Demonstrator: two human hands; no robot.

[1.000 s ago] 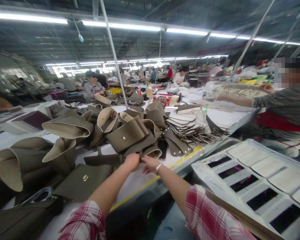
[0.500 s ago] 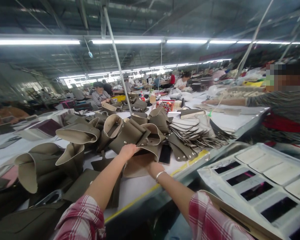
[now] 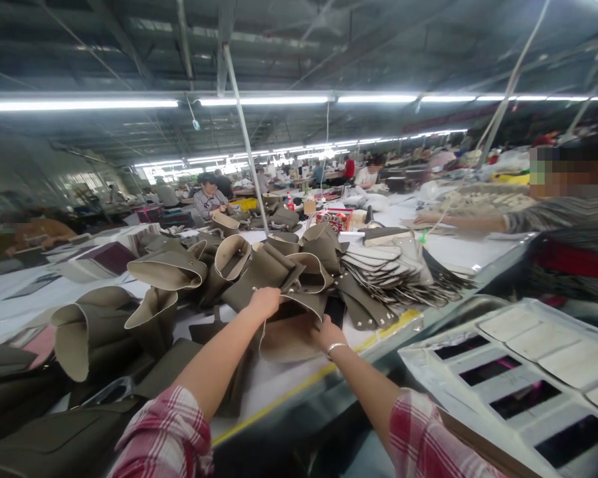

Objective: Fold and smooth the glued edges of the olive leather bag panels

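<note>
Between my hands is an olive-brown leather bag piece [image 3: 292, 338], its tan inside showing through the wide mouth. My left hand [image 3: 265, 303] is closed on its upper left edge. At its right edge my right hand [image 3: 327, 334], with a bracelet at the wrist, grips the rim with thumb and fingers. Just behind it stand more bag pieces of the same leather [image 3: 311, 271], mouths gaping. A dark phone [image 3: 335, 311] lies partly hidden beyond my right hand. Right of it are flat olive strips with metal studs [image 3: 361, 305].
A stack of pale flat pieces [image 3: 379, 265] sits at the right on the white table [image 3: 274, 385], which has yellow tape along its front edge. A box with white panels and dark slots [image 3: 498, 378] stands at the lower right. Across the table's right end a person in a striped sleeve [image 3: 528, 219] reaches in.
My right hand has moved up along the bag piece's right edge and now pinches the rim. My left hand keeps its hold. The whole view has shifted slightly.
</note>
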